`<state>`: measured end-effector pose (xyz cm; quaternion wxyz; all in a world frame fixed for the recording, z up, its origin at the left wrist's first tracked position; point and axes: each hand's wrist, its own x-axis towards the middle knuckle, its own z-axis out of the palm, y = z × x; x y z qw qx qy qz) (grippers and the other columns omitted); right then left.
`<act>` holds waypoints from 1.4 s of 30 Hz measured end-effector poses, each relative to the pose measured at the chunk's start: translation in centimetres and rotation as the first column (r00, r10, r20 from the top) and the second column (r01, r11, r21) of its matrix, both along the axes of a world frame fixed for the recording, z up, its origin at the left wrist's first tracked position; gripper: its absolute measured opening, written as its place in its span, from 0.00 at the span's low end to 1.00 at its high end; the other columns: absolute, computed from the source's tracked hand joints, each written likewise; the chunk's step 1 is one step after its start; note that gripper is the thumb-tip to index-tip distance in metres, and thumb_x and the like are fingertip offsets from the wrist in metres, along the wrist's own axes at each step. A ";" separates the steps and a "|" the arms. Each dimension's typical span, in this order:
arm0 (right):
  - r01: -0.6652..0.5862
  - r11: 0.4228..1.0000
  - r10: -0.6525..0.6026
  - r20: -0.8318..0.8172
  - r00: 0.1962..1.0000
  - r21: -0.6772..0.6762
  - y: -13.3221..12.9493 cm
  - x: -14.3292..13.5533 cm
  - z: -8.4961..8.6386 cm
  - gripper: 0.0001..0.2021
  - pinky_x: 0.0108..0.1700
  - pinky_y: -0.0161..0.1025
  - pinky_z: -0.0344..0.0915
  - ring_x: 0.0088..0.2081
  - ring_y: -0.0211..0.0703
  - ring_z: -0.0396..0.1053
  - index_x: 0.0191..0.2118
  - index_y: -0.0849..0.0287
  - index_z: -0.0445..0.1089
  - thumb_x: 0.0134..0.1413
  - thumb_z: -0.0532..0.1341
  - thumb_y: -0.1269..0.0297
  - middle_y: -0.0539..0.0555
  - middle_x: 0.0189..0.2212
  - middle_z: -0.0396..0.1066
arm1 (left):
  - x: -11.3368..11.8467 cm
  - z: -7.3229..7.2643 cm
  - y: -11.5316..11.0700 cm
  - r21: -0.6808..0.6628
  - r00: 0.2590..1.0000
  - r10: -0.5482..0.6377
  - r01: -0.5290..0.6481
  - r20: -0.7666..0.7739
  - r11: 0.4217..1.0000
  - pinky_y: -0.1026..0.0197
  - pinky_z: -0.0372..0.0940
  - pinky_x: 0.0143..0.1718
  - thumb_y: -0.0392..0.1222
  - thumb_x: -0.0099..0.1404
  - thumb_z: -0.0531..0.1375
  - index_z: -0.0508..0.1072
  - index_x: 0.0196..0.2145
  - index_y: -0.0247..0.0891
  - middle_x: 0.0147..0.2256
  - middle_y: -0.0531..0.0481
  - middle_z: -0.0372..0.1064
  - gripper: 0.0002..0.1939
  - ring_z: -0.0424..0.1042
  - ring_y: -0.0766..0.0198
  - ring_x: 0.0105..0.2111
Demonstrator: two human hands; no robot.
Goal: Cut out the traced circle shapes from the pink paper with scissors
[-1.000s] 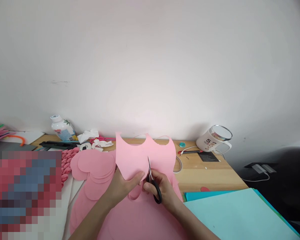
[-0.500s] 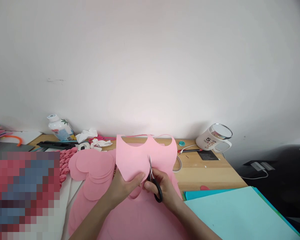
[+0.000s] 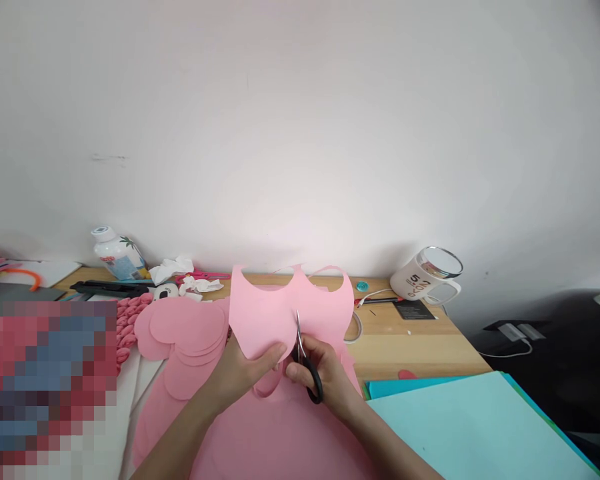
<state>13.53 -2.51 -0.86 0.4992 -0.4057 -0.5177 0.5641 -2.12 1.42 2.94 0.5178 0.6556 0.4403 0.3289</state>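
A pink sheet (image 3: pixel 265 317) with rounded cut-outs along its top edge stands raised in front of me. My left hand (image 3: pixel 247 370) pinches its lower edge, thumb on the near face. In my right hand (image 3: pixel 320 367) is a pair of scissors (image 3: pixel 314 381) with black handles, its blades pointing up against the sheet's middle. The far blade is partly hidden by the sheet. Below both hands lies more pink material (image 3: pixel 280 440), with a curled offcut (image 3: pixel 269 383) between them. Pink round cut pieces (image 3: pixel 190 330) overlap in a pile left of my left hand.
On the wooden table (image 3: pixel 430 347) a white mug (image 3: pixel 423 277) stands at the back right. Light-blue sheets (image 3: pixel 445 420) lie at the front right. Back left are a white bottle (image 3: pixel 120 257), crumpled tissues (image 3: pixel 173 269), pink-handled scissors (image 3: pixel 207 275) and a black cutter (image 3: pixel 110 288).
The scissors have shifted very slightly against the pink sheet, their blades looking closer together. My left hand keeps its pinch, and the whole view has moved a little.
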 end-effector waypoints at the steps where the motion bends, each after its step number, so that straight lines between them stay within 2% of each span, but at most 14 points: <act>1: 0.004 1.000 -0.004 0.009 1.000 0.006 0.0 0.0 0.1 0.17 0.25 0.34 0.45 0.23 0.34 0.48 0.27 0.61 0.65 0.42 0.66 0.51 0.45 0.20 0.54 | 0.0 0.0 0.0 0.001 1.000 -0.002 0.002 -0.007 1.000 0.56 0.66 0.34 0.44 0.56 0.59 0.68 0.26 0.40 0.21 0.52 0.68 0.06 0.71 0.54 0.34; 7: 0.022 0.999 -0.024 0.069 0.997 0.042 -0.2 0.1 0.4 0.17 0.24 0.33 0.46 0.22 0.33 0.49 0.26 0.61 0.65 0.42 0.66 0.52 0.45 0.19 0.54 | 0.1 0.4 -0.4 0.061 0.999 -0.027 0.024 0.046 0.998 0.59 0.65 0.30 0.42 0.56 0.59 0.68 0.29 0.41 0.25 0.52 0.69 0.04 0.71 0.58 0.30; 10: 0.024 0.997 -0.030 0.070 0.997 0.075 -0.3 0.1 0.5 0.16 0.24 0.34 0.50 0.22 0.34 0.54 0.28 0.61 0.66 0.43 0.65 0.52 0.46 0.19 0.58 | 0.3 0.6 -0.5 0.119 0.995 -0.058 0.049 0.078 0.992 0.61 0.65 0.28 0.39 0.56 0.58 0.68 0.26 0.40 0.22 0.54 0.68 0.02 0.70 0.61 0.25; 13: 0.035 0.991 -0.045 0.071 0.996 0.129 -0.5 0.1 0.6 0.15 0.25 0.34 0.54 0.22 0.35 0.57 0.27 0.61 0.66 0.45 0.63 0.53 0.47 0.19 0.60 | 0.5 0.8 -0.7 0.148 0.992 -0.099 0.086 0.077 0.985 0.62 0.64 0.25 0.38 0.57 0.56 0.67 0.20 0.39 0.17 0.55 0.65 0.09 0.68 0.64 0.20; 19: 0.062 0.983 -0.074 0.066 0.995 0.174 -0.8 0.2 0.6 0.14 0.29 0.37 0.60 0.24 0.37 0.61 0.27 0.60 0.66 0.49 0.61 0.54 0.49 0.22 0.64 | 1.4 1.6 -1.3 0.227 0.985 -0.155 0.134 0.076 0.965 0.65 0.64 0.22 0.37 0.56 0.56 0.68 0.21 0.37 0.16 0.54 0.67 0.08 0.67 0.66 0.18; 23: 0.095 0.976 -0.110 0.067 0.992 0.196 -0.9 0.4 0.8 0.13 0.28 0.37 0.59 0.23 0.36 0.59 0.25 0.60 0.65 0.49 0.61 0.54 0.48 0.20 0.63 | 1.8 2.3 -1.7 0.273 0.983 -0.172 0.148 0.066 0.950 0.67 0.63 0.20 0.37 0.55 0.55 0.68 0.20 0.35 0.15 0.54 0.66 0.08 0.66 0.68 0.17; 30: 0.063 0.978 -0.078 0.071 0.994 0.199 -1.9 0.2 2.0 0.14 0.26 0.35 0.57 0.23 0.36 0.60 0.24 0.59 0.63 0.46 0.63 0.54 0.49 0.20 0.65 | 1.2 3.1 -3.4 0.314 0.986 -0.139 0.103 0.095 0.944 0.67 0.63 0.20 0.36 0.55 0.56 0.68 0.16 0.34 0.14 0.54 0.66 0.11 0.66 0.69 0.17; 35: 0.013 0.981 -0.026 0.065 0.998 0.194 -2.4 -0.8 2.7 0.15 0.27 0.35 0.60 0.23 0.36 0.61 0.23 0.59 0.63 0.44 0.64 0.53 0.48 0.21 0.65 | 0.1 3.6 -4.5 0.307 0.985 -0.116 0.070 0.132 0.949 0.66 0.63 0.20 0.36 0.55 0.56 0.68 0.18 0.34 0.14 0.53 0.66 0.10 0.67 0.68 0.16; 42: 0.002 0.987 -0.011 0.057 0.998 0.158 -3.1 -1.1 3.0 0.16 0.24 0.35 0.59 0.21 0.34 0.60 0.23 0.60 0.63 0.44 0.64 0.52 0.47 0.20 0.63 | 0.2 2.8 -4.6 0.282 0.976 -0.094 0.036 0.196 0.959 0.64 0.64 0.19 0.34 0.53 0.56 0.68 0.18 0.33 0.14 0.53 0.66 0.08 0.66 0.67 0.15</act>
